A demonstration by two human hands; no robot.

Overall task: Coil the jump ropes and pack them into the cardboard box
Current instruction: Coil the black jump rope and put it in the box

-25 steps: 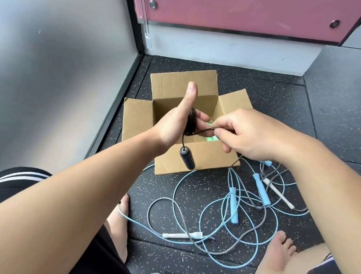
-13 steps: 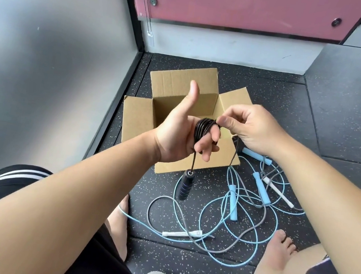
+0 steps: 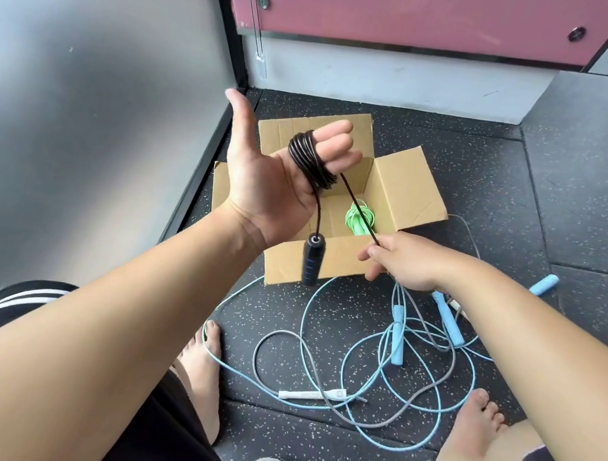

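The step in hand is coiling the black jump rope (image 3: 310, 159): several turns sit wound around the fingers of the left hand (image 3: 262, 185), which is held up, palm toward the camera, fingers mostly straight and thumb spread wide, above the near-left corner of the cardboard box (image 3: 406, 186). One black handle (image 3: 312, 260) hangs from the coil in front of the box's near wall. The right hand (image 3: 403, 262) pinches the free strand, drawn taut from the coil down and to the right over the box's near edge. A coiled green rope (image 3: 360, 218) already lies inside the open box. On the floor (image 3: 535, 184) near the person's feet, light blue ropes (image 3: 397, 333) and a grey rope (image 3: 310, 394) lie tangled and uncoiled. The next move likely calls for carrying the strand round the fingers again with steady tension, so the turns stay tight.
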